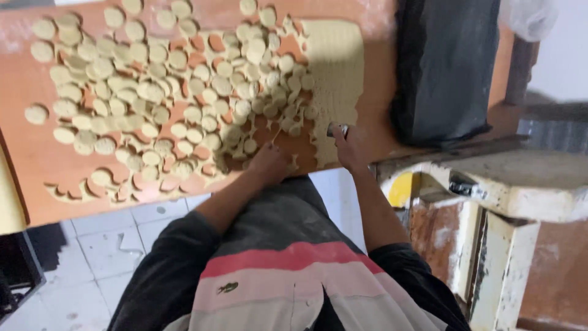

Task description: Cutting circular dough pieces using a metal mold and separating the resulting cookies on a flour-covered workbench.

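Observation:
A sheet of pale dough (335,73) lies on the orange-brown board (24,159), its uncut strip at the right. Several cut dough rounds (153,92) cover the board to the left, with ragged scraps between them. My right hand (346,147) is shut on a small round metal cutter (337,129), pressed at the lower edge of the uncut strip. My left hand (269,162) rests on the dough scraps near the board's front edge, fingers bent, pinching a thin strand of dough.
A black rectangular block (444,67) stands at the board's right end. A worn white-painted stand (508,196) is at the right. White floor tiles (104,245) show below the board. A pale plastic bag (530,18) hangs at top right.

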